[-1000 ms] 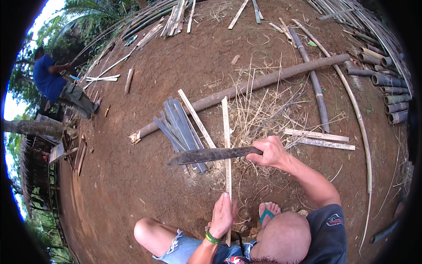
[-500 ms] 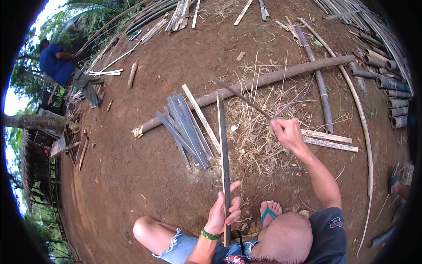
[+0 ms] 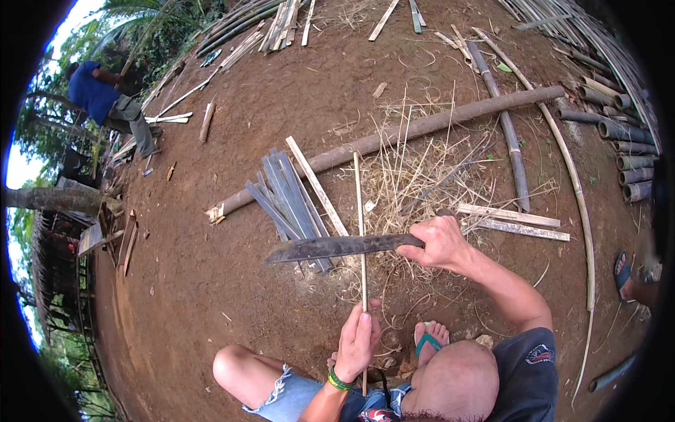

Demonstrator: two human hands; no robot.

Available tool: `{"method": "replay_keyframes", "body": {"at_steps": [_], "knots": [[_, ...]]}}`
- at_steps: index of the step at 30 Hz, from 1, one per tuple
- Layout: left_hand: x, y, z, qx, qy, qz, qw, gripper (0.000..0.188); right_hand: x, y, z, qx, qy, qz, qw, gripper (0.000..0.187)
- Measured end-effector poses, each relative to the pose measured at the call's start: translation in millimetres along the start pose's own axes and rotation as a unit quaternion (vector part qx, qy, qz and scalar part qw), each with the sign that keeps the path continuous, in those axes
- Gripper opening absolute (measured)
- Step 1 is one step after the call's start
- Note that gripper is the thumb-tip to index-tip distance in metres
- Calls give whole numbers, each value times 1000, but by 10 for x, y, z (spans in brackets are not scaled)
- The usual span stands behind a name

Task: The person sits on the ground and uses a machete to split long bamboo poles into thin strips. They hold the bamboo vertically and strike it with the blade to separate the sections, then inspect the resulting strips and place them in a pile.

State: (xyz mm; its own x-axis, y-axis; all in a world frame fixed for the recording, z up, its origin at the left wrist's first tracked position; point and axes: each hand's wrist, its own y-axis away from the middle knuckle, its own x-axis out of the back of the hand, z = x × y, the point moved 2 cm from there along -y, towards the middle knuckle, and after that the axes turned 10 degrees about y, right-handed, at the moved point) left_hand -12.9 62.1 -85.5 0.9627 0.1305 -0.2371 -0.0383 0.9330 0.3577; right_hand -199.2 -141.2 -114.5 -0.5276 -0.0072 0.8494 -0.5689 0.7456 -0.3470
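My left hand (image 3: 357,341) is closed around the lower part of a bamboo strip (image 3: 358,190), which stands with its narrow edge toward me and points away from my lap. A machete (image 3: 337,247) with a broad dark blade lies crosswise over the strip, its tip to the left. Its handle is wrapped in my right hand (image 3: 439,243). Whether the blade touches the strip, I cannot tell. Beyond the blade, dark bamboo strips (image 3: 285,193) lean in a bundle against a long pole (image 3: 415,130). A pale strip (image 3: 316,184) rests beside them.
Curly bamboo shavings (image 3: 422,176) are heaped around the pole. Two pale slats (image 3: 517,214) lie right of my right hand. Cut bamboo tubes (image 3: 636,162) are stacked at the far right. A person in a blue shirt (image 3: 95,91) stands at the far left; another person's sandaled foot (image 3: 622,278) shows at right.
The machete has swung from pointing away to lying across the strip. My left hand has turned the strip so its narrow edge shows. The person in blue has bent forward.
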Motion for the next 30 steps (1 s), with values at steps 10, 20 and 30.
{"method": "replay_keyframes", "body": {"at_steps": [10, 20, 30], "knots": [[-15, 266, 128, 96, 247, -80, 961, 68, 230, -292, 1049, -285, -69, 88, 952, 73], [-25, -282, 300, 46, 198, 30, 979, 54, -259, 444, -305, -91, -190, -39, 977, 48], [-19, -135, 354, 72, 150, -10, 986, 59, -259, 423, -523, 39, -147, 23, 988, 58]]}}
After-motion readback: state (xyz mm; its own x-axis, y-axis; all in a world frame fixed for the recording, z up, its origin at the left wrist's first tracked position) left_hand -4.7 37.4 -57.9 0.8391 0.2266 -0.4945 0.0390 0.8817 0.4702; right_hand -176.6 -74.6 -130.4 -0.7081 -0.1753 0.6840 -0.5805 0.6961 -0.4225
